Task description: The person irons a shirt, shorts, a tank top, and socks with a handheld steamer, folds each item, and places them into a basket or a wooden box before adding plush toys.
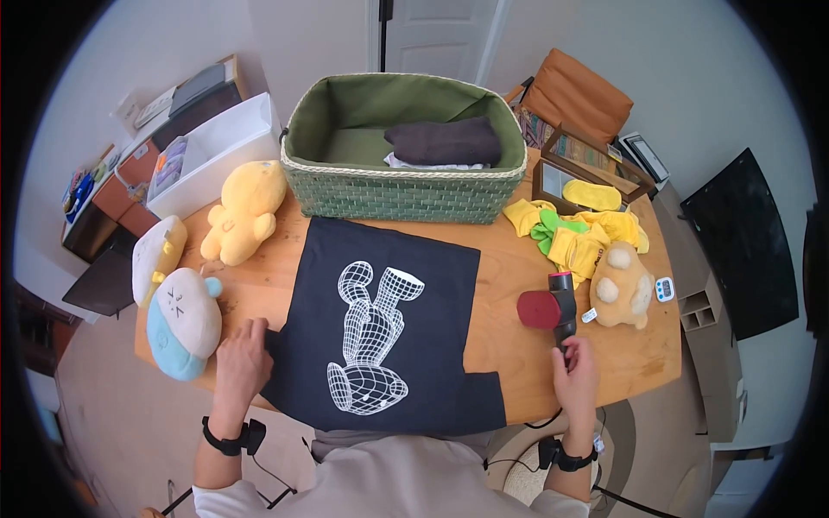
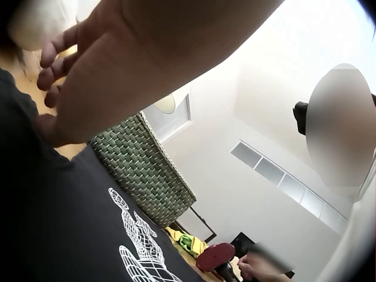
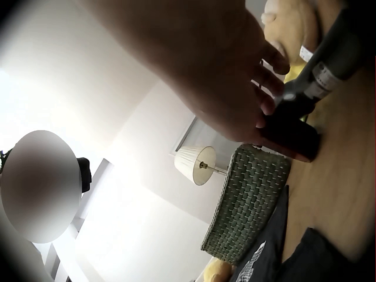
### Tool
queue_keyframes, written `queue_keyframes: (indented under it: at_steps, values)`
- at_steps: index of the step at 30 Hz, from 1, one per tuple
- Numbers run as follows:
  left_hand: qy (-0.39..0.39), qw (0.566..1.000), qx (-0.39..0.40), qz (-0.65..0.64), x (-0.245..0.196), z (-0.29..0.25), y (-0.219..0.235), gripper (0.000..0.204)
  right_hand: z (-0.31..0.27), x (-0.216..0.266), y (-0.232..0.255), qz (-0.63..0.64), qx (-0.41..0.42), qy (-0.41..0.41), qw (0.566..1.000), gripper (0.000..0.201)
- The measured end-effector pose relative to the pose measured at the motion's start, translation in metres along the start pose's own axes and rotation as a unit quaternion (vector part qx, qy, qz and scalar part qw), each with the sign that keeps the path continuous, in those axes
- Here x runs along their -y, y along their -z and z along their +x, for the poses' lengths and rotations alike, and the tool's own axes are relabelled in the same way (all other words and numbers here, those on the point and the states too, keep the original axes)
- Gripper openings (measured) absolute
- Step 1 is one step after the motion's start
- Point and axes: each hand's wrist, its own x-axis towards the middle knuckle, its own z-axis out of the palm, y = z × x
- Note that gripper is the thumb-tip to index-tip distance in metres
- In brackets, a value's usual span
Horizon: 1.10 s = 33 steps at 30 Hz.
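Pale top [image 1: 406,479], nearest my camera, is filling six o'clock. Left hand [image 1: 246,356], near nine, is touching the dark shirt [image 1: 380,328]; whether it is gripping, I cannot tell. Bear-printed, that shirt is lying spread at dial centre. Black-and-red appliance [image 1: 561,298], three o'clock: the right hand [image 1: 577,380] is gripping it.

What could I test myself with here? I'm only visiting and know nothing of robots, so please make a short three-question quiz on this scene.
1. The figure printed on the dark shirt is: a) red, b) white, c) green.
2. True or false: dark folded cloth lies inside the green basket.
3. Which hand is nearer the red-headed tool?

Key: 1 b; 2 true; 3 the right hand.
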Motion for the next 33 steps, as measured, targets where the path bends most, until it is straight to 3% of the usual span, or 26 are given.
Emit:
queue_keyframes:
  at_steps: [1,2,3,4,6,8,9,11,12,14,18,19,21,23,24,25,27,28,30,33]
  values:
    - [0.000,1.000,-0.003,-0.002,-0.009,0.001,0.007,0.039,0.001,-0.004,0.002,-0.028,-0.045,-0.014,0.999,0.035]
    - [-0.073,0.995,0.020,-0.061,-0.018,0.002,0.014,0.040,0.003,-0.008,0.002,-0.054,-0.088,-0.026,0.994,0.037]
    - [-0.145,0.981,0.044,-0.118,-0.026,0.002,0.016,0.041,0.005,-0.014,0.000,-0.054,-0.087,-0.023,0.994,0.037]
    - [-0.151,0.973,0.065,-0.161,-0.032,0.000,0.010,0.041,0.007,-0.022,-0.003,-0.050,-0.079,-0.044,0.995,0.037]
    - [-0.145,0.976,0.059,-0.150,-0.044,-0.004,-0.003,0.040,0.012,-0.030,-0.007,-0.046,-0.068,-0.065,0.995,0.038]
    - [-0.124,0.979,0.029,-0.161,-0.051,-0.006,-0.022,0.035,0.019,-0.034,-0.008,0.012,0.033,-0.113,0.993,0.034]
    - [-0.125,0.978,0.029,-0.162,-0.052,-0.007,-0.029,0.035,0.023,-0.040,-0.011,0.011,0.032,-0.115,0.993,0.034]
    - [-0.094,0.979,-0.022,-0.179,-0.052,-0.008,-0.038,0.030,0.027,-0.049,-0.013,0.041,0.040,-0.038,0.998,0.040]
    - [-0.095,0.979,-0.019,-0.178,-0.052,-0.009,-0.043,0.030,0.029,-0.050,-0.011,0.042,0.041,-0.042,0.997,0.040]
    - [-0.078,0.977,-0.077,-0.185,-0.052,-0.013,-0.054,0.026,0.031,-0.051,-0.008,0.152,0.117,-0.142,0.971,0.035]
    - [-0.068,0.974,-0.093,-0.195,-0.054,-0.016,-0.062,0.024,0.025,-0.055,-0.013,0.207,0.107,-0.153,0.960,0.032]
    - [-0.067,0.973,-0.093,-0.202,-0.053,-0.016,-0.062,0.023,0.026,-0.077,-0.022,0.190,0.107,-0.117,0.969,0.033]
    - [-0.068,0.971,-0.087,-0.211,-0.052,-0.014,-0.061,0.023,0.022,-0.067,-0.021,0.170,0.106,-0.087,0.976,0.035]
    - [-0.065,0.971,-0.090,-0.210,-0.053,-0.015,-0.062,0.021,0.016,-0.054,-0.018,0.376,0.139,-0.231,0.887,0.043]
    - [-0.042,0.980,-0.033,-0.190,-0.050,-0.017,-0.062,0.029,0.015,-0.057,-0.018,0.378,0.155,-0.227,0.884,0.046]
    - [-0.046,0.980,-0.027,-0.192,-0.053,-0.018,-0.063,0.029,0.013,-0.056,-0.018,0.376,0.152,-0.234,0.884,0.046]
    - [-0.092,0.981,-0.124,-0.121,-0.063,-0.017,-0.050,0.046,0.003,-0.046,-0.019,0.329,0.103,-0.157,0.926,0.047]
    - [-0.069,0.990,-0.029,-0.119,-0.059,-0.019,-0.055,0.065,-0.004,-0.038,-0.017,0.327,0.106,-0.163,0.925,0.047]
    - [-0.078,0.993,-0.021,-0.082,-0.058,-0.016,-0.056,0.067,-0.016,-0.017,-0.009,0.148,0.066,-0.119,0.980,0.054]
    - [-0.075,0.995,0.006,-0.064,-0.057,-0.014,-0.057,0.072,-0.038,0.010,-0.004,0.208,0.089,-0.065,0.972,0.057]
